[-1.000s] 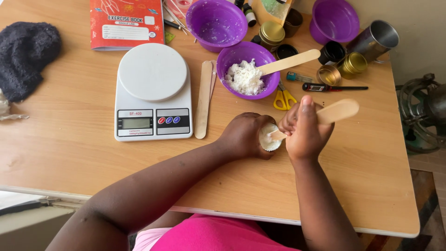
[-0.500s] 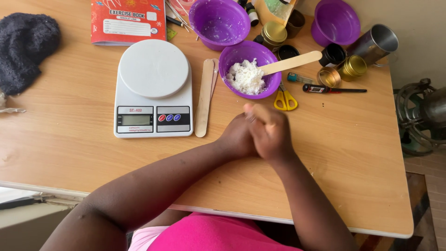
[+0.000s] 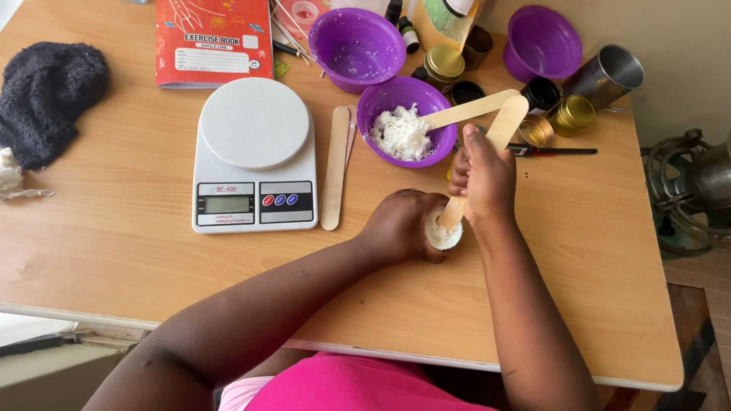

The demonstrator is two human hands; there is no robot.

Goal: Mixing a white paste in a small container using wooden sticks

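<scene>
the small white cup (image 3: 442, 232) sits on the wooden table (image 3: 594, 251), just in front of the purple bowl of white flakes (image 3: 403, 125). we wrap our left hand (image 3: 403, 226) around the cup, closed on it. our right hand (image 3: 485, 179) grips a wooden stick (image 3: 499, 133), its lower end pressed into the cup's white filling.

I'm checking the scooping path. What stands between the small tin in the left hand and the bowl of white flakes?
Nothing visible. Bare table lies between the tin and the bowl; the right hand holds a stick in the tin.
</scene>
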